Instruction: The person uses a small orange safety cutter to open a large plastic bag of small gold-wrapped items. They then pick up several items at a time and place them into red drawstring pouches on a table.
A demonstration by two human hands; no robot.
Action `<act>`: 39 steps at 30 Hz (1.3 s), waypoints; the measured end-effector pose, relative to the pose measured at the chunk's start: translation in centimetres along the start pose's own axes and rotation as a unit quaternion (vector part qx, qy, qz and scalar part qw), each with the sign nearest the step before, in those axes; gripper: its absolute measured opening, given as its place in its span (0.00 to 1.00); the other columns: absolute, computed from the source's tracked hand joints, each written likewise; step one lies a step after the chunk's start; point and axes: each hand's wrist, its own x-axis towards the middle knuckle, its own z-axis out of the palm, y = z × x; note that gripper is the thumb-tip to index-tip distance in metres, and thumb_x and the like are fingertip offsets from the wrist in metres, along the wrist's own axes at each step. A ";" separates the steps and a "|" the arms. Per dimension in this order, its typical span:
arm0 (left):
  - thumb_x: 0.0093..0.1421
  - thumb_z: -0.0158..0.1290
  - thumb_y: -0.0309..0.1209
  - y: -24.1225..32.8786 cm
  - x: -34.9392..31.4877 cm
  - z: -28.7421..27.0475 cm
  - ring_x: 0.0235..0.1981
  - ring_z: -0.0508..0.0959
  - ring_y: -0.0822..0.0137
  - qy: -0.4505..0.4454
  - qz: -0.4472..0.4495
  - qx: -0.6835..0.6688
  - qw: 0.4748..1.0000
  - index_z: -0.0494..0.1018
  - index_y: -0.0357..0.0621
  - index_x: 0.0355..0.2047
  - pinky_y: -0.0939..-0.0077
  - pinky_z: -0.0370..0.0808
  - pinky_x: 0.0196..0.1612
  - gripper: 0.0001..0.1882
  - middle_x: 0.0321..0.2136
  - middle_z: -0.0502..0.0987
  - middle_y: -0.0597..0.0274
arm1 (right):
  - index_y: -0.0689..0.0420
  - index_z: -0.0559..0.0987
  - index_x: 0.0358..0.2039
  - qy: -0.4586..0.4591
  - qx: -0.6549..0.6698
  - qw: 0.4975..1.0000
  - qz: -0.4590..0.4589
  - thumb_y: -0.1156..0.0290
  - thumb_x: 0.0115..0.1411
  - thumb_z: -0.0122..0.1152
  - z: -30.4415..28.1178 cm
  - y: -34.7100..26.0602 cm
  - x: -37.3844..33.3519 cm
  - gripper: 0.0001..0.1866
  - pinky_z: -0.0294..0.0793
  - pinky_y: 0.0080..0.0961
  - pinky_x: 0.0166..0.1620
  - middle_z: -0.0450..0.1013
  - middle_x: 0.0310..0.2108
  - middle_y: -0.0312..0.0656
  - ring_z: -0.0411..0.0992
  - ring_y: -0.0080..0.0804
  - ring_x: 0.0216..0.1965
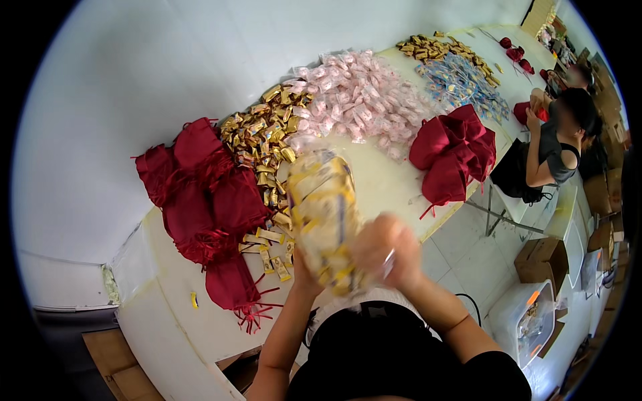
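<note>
A large clear plastic bag full of yellow-and-white wrapped candies is held upright in front of me, above the table. My left hand grips its lower left side, with the fingers mostly hidden behind it. On the right, my right hand is closed in a fist at the bag's edge, smeared by motion, and a shiny bit of clear plastic shows at its fingers. Just left of the bag, several loose yellow-and-white wrapped candies lie on the table beside a heap of gold-wrapped candies.
Dark red drawstring pouches are piled at the left, more red pouches at the right. Behind lie pink-and-white packets and blue packets. A person sits at the right, near a clear bin and cardboard box.
</note>
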 end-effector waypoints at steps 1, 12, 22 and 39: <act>0.58 0.31 0.60 -0.1 0.1 0.2 0.55 0.63 0.56 -0.002 0.002 -0.004 1.000 0.50 0.50 0.60 0.56 0.59 0.57 0.37 0.57 0.59 0.56 | 0.51 0.63 0.23 -0.001 -0.004 1.000 0.002 0.60 0.64 0.38 0.1 -0.2 0.1 0.15 0.59 0.18 0.20 0.59 0.17 0.31 0.60 0.20 0.17; 0.55 0.35 0.61 -4.8 3.8 -3.5 0.51 0.67 0.54 -0.072 -0.023 -0.078 0.994 0.56 0.49 0.57 0.57 0.65 0.53 0.37 0.53 0.63 0.54 | 0.52 0.60 0.18 0.066 0.307 0.948 0.058 0.54 0.65 0.31 -4.2 -1.4 -1.6 0.22 0.57 0.22 0.12 0.56 0.13 0.34 0.54 0.23 0.11; 0.50 0.57 0.40 0.3 1.3 0.5 0.47 0.72 0.61 -0.031 0.113 -0.081 0.990 0.61 0.44 0.52 0.65 0.73 0.46 0.31 0.48 0.69 0.58 | 0.48 0.67 0.19 0.297 0.030 0.950 -0.092 0.55 0.60 0.47 -9.1 -4.7 -5.8 0.16 0.65 0.22 0.22 0.62 0.14 0.29 0.63 0.22 0.17; 0.49 0.58 0.25 -7.0 -23.6 -2.7 0.46 0.70 0.69 0.073 0.428 -0.085 0.897 0.54 0.43 0.56 0.73 0.67 0.50 0.36 0.47 0.69 0.62 | 0.46 0.49 0.62 0.032 -0.047 0.941 0.334 0.41 0.58 0.39 -6.5 6.4 -21.7 0.37 0.43 0.49 0.61 0.47 0.62 0.39 0.45 0.42 0.62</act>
